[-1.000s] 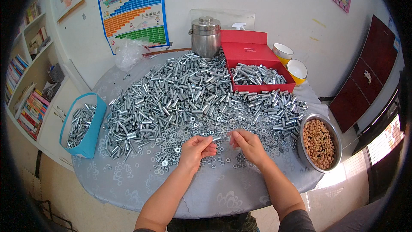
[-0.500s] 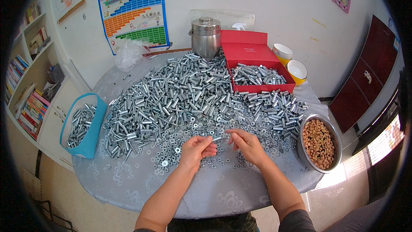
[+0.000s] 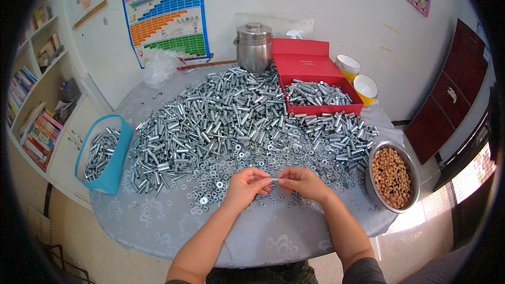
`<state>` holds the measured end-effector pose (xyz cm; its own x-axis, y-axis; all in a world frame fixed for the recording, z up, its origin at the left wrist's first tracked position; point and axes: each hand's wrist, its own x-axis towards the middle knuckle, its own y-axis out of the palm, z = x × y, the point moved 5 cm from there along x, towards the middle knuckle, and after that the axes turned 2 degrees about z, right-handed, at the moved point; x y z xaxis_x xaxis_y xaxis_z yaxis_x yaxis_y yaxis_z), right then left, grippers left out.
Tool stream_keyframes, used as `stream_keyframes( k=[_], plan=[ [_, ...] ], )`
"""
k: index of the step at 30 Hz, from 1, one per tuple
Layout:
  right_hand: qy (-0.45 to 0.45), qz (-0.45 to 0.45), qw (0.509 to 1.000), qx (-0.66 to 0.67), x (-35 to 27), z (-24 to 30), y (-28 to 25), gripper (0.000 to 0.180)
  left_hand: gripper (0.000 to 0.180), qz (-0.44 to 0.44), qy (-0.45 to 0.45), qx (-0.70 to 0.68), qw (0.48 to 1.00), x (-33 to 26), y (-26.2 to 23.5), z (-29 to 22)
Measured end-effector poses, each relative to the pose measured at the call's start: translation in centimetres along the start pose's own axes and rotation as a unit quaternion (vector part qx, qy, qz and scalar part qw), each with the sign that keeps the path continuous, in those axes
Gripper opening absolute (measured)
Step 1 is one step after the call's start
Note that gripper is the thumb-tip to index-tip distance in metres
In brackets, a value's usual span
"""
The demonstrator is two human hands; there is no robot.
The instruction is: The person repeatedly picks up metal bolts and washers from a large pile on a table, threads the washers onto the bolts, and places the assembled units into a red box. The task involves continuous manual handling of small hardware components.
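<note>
My left hand point(image 3: 246, 187) pinches a silver expansion bolt point(image 3: 274, 179) between thumb and fingers. The bolt lies level over the near side of the loose washers. At its right end, my right hand point(image 3: 304, 183) is closed too, thumb and forefinger on the tip. Any small part inside that pinch is hidden. Just beyond both hands spreads a layer of washers and nuts point(image 3: 226, 167). Behind it rises a big heap of similar silver bolts and sleeves point(image 3: 210, 121).
A blue basket point(image 3: 122, 144) of bolts stands left. An open red box point(image 3: 321, 109) holds more at the back, beside a steel canister point(image 3: 254, 47) and yellow-white bowls point(image 3: 365, 88). At the right edge sits a steel bowl point(image 3: 415, 189) of nuts or beans. A grey cloth point(image 3: 252, 236) covers the table.
My right hand has moved left and closed on the bolt's right end, where it was apart before. My left hand has shifted slightly right, and the bolt has come a little nearer me.
</note>
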<state>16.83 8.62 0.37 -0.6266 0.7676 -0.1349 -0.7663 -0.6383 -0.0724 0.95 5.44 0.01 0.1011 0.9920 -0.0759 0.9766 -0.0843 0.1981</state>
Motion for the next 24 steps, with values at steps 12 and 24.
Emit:
stream_keyframes(
  k=[12, 24],
  plan=[
    [0.051, -0.073, 0.996, 0.000, -0.4, 0.2, -1.0, 0.024, 0.027, -0.299, 0.211, 0.603, 0.709, 0.6, -8.4, -4.3],
    [-0.247, -0.297, 0.885, 0.261, -0.1, 4.8, -7.9, 0.039, 0.015, -0.330, 0.268, 0.563, 0.709, 0.2, -7.9, -5.2]
  ],
)
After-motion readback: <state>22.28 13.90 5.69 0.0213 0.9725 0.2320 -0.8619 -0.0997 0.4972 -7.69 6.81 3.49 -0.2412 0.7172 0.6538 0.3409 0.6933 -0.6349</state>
